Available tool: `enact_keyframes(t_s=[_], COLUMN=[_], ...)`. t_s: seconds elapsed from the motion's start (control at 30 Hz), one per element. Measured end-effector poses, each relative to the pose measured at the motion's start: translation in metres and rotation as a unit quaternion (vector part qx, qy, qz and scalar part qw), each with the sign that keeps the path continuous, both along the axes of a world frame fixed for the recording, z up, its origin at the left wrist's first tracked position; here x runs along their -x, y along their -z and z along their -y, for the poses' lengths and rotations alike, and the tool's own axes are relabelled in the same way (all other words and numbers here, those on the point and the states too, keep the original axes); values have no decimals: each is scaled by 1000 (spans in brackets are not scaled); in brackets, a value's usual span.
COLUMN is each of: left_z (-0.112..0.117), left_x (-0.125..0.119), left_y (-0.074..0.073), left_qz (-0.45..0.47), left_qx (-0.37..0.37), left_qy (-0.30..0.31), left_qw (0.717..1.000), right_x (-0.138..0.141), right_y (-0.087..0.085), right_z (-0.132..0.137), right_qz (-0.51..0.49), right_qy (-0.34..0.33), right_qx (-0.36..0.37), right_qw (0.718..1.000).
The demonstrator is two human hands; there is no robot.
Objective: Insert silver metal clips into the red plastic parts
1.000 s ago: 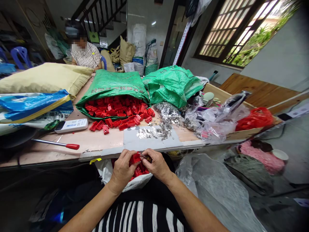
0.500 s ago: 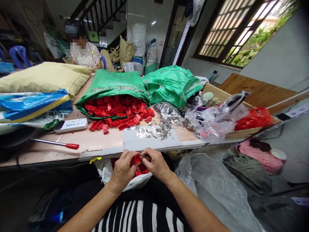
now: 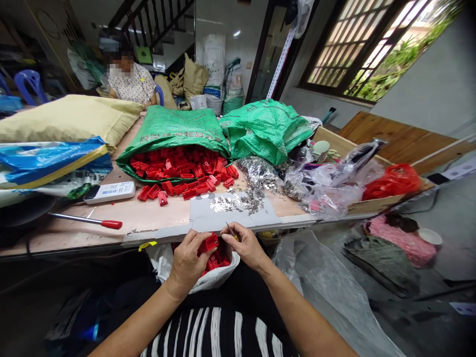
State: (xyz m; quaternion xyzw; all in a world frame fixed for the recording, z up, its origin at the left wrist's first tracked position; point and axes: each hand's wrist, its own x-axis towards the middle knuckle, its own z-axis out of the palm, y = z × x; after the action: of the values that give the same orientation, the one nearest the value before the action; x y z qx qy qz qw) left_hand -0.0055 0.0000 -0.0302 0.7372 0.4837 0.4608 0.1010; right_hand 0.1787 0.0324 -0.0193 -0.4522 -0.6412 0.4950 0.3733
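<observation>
My left hand (image 3: pixel 188 260) is closed round a small red plastic part (image 3: pixel 208 243), held just below the table's front edge. My right hand (image 3: pixel 246 246) sits a little to the right of it, fingers pinched on a thin pointed metal tool (image 3: pixel 230 229) whose tip points up. Under both hands a white bag (image 3: pixel 211 277) in my lap holds more red parts. On the table beyond, a green sack (image 3: pixel 174 131) spills a heap of red parts (image 3: pixel 182 173), and a scatter of small silver metal pieces (image 3: pixel 238 202) lies next to it.
A red-handled screwdriver (image 3: pixel 87 221) and a white remote (image 3: pixel 110 192) lie at the table's left. A second green sack (image 3: pixel 266 126), clear plastic bags (image 3: pixel 327 188) and a red bag (image 3: pixel 394 181) crowd the right. Another person (image 3: pixel 130 79) sits at the far end.
My right hand has drawn away to the right from the red part, and its tool tip now points up. My left hand keeps the part in nearly the same place.
</observation>
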Motion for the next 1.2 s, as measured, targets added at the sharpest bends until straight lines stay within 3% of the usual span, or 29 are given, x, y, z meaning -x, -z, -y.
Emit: enact_keyframes(t_s=[0.13, 0.33, 0.53, 0.83, 1.2], left_z=[-1, 0, 3, 1, -2], left_x=[0, -2, -6, -5, 5], left_y=[0, 5, 11, 10, 12], left_qz=[-11, -18, -13, 45, 156], left_qx=[-5, -18, -13, 18, 66], left_qy=[-3, 21, 34, 59, 125], left_qw=[1000, 999, 999, 997, 978], right_x=[3, 9, 12, 6, 4], right_y=[8, 9, 7, 14, 16], right_z=[-2, -2, -4, 0, -3], right_qz=[8, -70, -101, -166, -234], right_qy=[-2, -52, -68, -132, -142], right_qx=[-8, 92, 127, 191, 274], right_qw=[1000, 992, 984, 958, 922])
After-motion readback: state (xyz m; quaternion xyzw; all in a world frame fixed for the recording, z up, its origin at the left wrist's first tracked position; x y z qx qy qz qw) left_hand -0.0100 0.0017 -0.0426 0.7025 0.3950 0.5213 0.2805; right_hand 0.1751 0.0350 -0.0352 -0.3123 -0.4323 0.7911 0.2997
